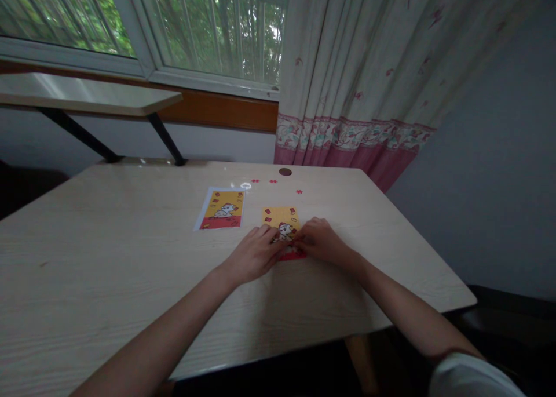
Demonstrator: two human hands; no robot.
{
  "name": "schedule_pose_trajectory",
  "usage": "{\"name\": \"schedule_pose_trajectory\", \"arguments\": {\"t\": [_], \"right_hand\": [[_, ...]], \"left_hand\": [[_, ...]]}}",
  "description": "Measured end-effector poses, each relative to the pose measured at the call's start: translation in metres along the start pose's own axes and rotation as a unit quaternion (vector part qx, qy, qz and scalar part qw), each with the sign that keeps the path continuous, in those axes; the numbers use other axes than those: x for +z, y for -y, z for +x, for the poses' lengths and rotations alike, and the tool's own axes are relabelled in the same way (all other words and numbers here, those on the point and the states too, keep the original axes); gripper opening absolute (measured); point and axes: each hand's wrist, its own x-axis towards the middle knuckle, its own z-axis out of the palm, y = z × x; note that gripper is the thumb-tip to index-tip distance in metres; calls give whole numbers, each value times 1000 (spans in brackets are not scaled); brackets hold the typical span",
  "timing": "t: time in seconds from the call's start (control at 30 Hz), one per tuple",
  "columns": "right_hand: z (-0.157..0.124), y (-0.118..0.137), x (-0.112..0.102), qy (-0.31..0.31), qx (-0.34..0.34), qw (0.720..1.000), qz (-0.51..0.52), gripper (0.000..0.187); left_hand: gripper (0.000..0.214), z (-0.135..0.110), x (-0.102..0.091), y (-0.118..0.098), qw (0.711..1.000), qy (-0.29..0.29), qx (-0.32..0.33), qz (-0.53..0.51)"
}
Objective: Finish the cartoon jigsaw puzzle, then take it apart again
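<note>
A small jigsaw puzzle (278, 212), yellow above and red below with a white cartoon animal, lies on the table in front of me. My left hand (257, 252) rests over its lower left part, fingers bent and closed against it. From the right, my right hand (322, 241) reaches the puzzle's lower right part with fingertips pinched together. A bit of red shows at those fingertips, seemingly a puzzle piece (292, 247), though its outline is mostly hidden. Both hands cover part of the picture. Left of the puzzle lies a printed reference picture (223, 207) with the same design.
Loose red puzzle pieces lie beyond the puzzle: one piece (255, 181), another piece (273, 181) and a third piece (299, 192). A round cable hole (285, 171) sits near the back edge of the wooden table (130, 258). A raised shelf (95, 95) stands at back left.
</note>
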Motion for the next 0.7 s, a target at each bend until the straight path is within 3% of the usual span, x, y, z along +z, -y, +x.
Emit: {"name": "schedule_pose_trajectory", "arguments": {"t": [0.7], "right_hand": [[2,9,4,-8,32,999,8,2]], "left_hand": [[31,-1,0,3,998,-10,15,-56]]}}
